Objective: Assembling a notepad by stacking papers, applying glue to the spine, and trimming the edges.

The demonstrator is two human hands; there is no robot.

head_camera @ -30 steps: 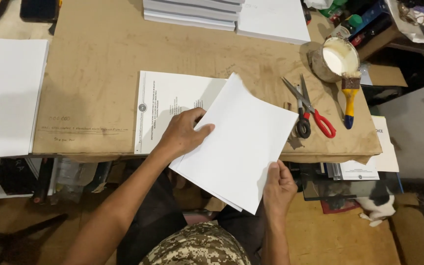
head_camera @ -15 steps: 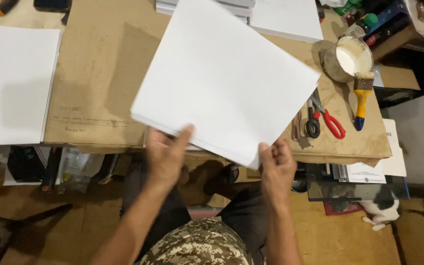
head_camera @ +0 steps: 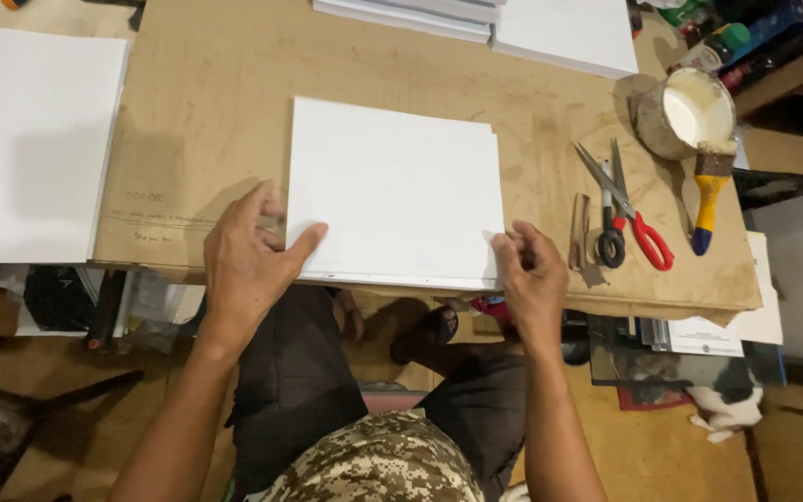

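Between both hands, flat white sheets.

Packages/labels only: green-capped bottle at the far right edge of the surface, lying among dark, unclear containers. White round tub with a grubby rim stands just in front of it, open, white inside. Printed white sheet sits below the surface's right end, dark text block, unreadable. No screens or signs.
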